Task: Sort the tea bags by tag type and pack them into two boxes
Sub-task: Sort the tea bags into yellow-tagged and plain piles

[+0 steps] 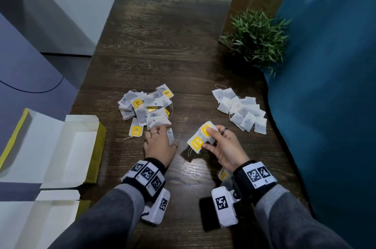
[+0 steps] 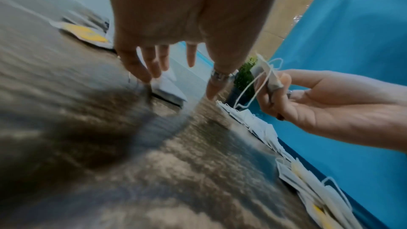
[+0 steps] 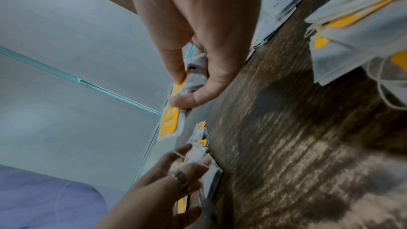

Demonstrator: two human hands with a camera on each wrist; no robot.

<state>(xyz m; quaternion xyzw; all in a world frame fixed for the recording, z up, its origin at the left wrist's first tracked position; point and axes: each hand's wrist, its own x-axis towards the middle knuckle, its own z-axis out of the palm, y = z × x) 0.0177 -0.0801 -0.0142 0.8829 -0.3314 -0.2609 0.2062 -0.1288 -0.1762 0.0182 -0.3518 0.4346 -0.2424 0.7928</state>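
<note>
On the dark wooden surface (image 1: 162,45), an open box (image 1: 61,147) lies far left. My left hand (image 1: 159,146) rests spread-fingered on the mixed tea bag pile (image 1: 145,104); my right hand (image 1: 221,145) pinches yellow-tagged tea bags (image 1: 198,141); the plain-tagged pile (image 1: 241,107) lies right.

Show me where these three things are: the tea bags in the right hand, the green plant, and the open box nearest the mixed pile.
tea bags in the right hand (image 1: 197,142), head view, on the lower yellow tag.
green plant (image 1: 257,39), head view, middle of the leaves.
open box (image 1: 81,145), head view, bare white inside floor.
</note>
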